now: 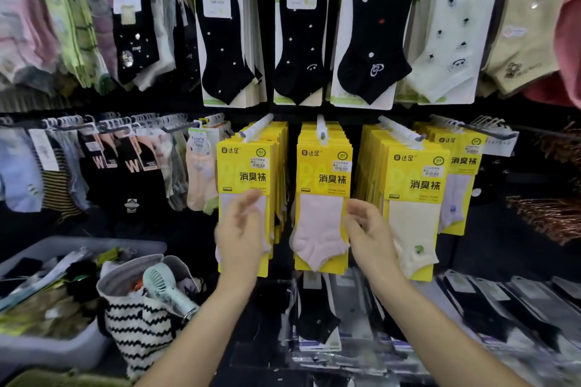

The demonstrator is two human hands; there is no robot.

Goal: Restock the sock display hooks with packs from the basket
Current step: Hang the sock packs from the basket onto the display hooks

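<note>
Both your hands are up at the yellow packs, apart, holding nothing. Your left hand (240,229), blurred, fingers loose, covers the left pack (242,173). Your right hand (366,228), fingers loosely curled, is between the middle pack (323,185) and the right pack (415,185). All three hang on hooks (320,127). The basket (19,256) sits low left beside a striped bag (138,324).

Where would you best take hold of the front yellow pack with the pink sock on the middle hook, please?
Pinch the pink-sock pack by its yellow card's right edge, coming from the right, near the right hand. It hangs flat, facing out, others stacked behind; the hook points forward, so it should slide off toward you.
</note>
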